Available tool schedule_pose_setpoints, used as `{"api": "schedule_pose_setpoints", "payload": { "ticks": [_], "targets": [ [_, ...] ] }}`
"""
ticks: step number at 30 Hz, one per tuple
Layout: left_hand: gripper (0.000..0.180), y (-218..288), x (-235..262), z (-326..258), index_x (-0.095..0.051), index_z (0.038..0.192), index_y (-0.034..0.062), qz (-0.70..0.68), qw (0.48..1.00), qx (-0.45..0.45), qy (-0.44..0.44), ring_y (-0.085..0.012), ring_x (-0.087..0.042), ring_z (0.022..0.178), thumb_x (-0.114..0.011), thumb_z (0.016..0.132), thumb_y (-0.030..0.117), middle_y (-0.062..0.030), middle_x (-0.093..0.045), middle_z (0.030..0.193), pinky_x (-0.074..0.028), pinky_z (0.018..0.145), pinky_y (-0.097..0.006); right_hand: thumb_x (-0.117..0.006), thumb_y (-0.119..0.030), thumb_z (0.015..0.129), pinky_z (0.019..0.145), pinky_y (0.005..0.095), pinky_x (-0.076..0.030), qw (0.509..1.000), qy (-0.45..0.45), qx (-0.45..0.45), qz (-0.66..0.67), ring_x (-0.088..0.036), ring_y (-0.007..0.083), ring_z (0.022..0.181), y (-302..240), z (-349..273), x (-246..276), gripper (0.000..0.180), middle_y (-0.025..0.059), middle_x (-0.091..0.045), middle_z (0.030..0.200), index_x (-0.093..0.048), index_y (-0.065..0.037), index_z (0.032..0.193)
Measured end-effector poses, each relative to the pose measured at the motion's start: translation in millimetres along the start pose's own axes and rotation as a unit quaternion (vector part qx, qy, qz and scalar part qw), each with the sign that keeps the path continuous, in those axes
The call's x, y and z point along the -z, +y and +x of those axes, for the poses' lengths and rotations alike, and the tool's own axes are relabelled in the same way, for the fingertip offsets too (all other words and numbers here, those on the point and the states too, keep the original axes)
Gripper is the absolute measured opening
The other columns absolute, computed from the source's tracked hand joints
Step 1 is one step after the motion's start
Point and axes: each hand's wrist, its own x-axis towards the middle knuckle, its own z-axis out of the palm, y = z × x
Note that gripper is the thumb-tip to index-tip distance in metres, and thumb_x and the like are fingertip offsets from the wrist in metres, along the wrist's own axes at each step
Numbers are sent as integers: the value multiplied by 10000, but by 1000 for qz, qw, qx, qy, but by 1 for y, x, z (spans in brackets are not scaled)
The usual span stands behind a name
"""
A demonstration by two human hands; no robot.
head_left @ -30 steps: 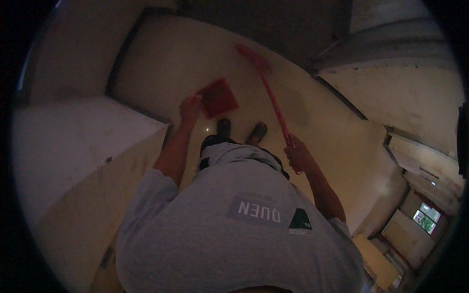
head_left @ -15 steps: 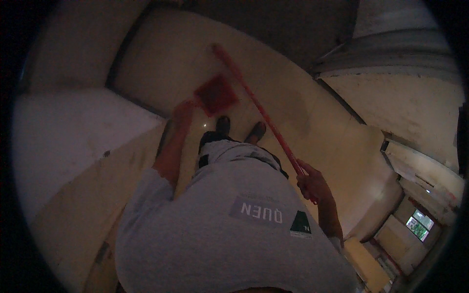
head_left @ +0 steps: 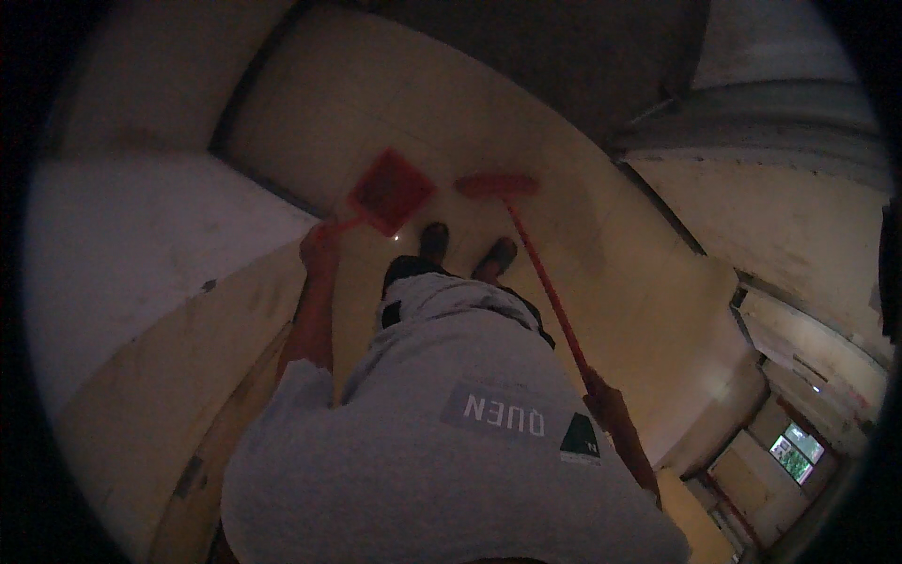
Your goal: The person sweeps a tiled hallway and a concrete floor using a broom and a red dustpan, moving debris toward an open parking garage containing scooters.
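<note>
Ahead, red broom (head_left: 544, 273), head (head_left: 498, 184) crosswise, handle (head_left: 565, 321) slanting back rightward

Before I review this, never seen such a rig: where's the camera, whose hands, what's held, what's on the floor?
No robot here: these are a person's bare hands. The view comes from the left of two fisheye cameras on their head, looking down, so straight edges bend. The left hand grips a red dustpan by its handle; the right hand holds a long-handled red broom, its head apart from the dustpan. The wearer's feet stand on the pale floor. Whether the dustpan touches it, I can't tell.
</note>
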Motion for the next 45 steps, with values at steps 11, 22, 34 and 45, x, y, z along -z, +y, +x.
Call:
{"api": "schedule_pose_setpoints", "payload": {
  "ticks": [11, 22, 34, 45],
  "targets": [
    [440, 3, 22, -2, -689, 948, 2, 11, 997, 79, 6, -188, -629, 773, -606, 822, 416, -98, -688, 825, -480, 724, -330, -532, -137, 801, 586, 520, -484, 980, 38, 63, -183, -614, 424, 666, -32, 99, -39, 680, 240, -618, 739, -244, -221, 1412],
    [386, 44, 34, -7, -676, 952, 22, -38, 993, 108, -12, -141, -610, 798, -635, 830, 386, -80, -686, 853, -479, 754, -311, -499, -88, 813, 500, 420, -508, 991, 67, 101, -62, -622, 318, 612, -181, 138, 78, 544, 188, -630, 824, -424, -179, 1344],
    [345, 41, 25, -45, -667, 944, 4, -114, 986, 105, 54, -141, -585, 744, -606, 866, 334, -55, -653, 817, -481, 717, -304, -559, -183, 840, 763, 466, -494, 865, 115, 236, -428, -622, 373, 887, -229, 314, 145, 491, 190, -643, 948, -455, -191, 1319],
    [401, 108, -6, -58, -646, 847, -10, -31, 992, 109, 56, -155, -569, 665, -579, 858, 385, -96, -653, 742, -469, 674, -315, -525, -115, 786, 716, 460, -507, 874, 99, 215, -424, -632, 344, 856, -114, 315, 260, 615, 154, -647, 930, -394, -290, 1361]
  ]
}}
